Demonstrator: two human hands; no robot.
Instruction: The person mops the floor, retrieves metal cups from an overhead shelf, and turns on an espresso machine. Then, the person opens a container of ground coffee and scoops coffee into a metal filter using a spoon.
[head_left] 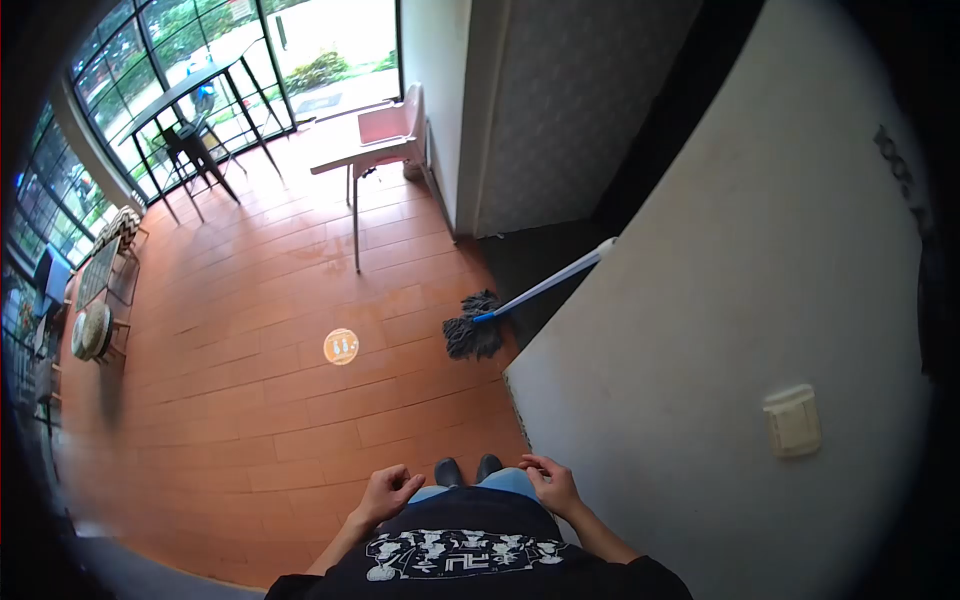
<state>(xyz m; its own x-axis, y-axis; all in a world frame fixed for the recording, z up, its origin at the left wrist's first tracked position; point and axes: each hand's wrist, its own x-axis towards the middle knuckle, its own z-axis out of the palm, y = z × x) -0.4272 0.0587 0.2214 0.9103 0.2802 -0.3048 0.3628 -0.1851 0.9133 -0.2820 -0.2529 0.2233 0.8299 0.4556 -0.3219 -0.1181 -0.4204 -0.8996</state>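
My left hand [392, 490] is at the left of my waist, its fingers curled in, beside the black shirt [450, 560]. On the other side, my right hand [550, 482] hangs by my hip with its fingers loosely bent and partly apart, holding nothing visible. Neither hand touches the mop. The mop's grey head [473, 330] lies on the orange tiled floor ahead of me. Its blue and white handle [555, 280] slants up to the right, and its upper end is hidden behind the white wall.
A white wall [700, 330] with a switch plate [793, 421] stands close on my right. Ahead is a pink high chair [385, 140]. A tall table [185, 88] stands by the windows, with stools [95, 332] along the left. A round orange sticker [341, 346] marks the floor.
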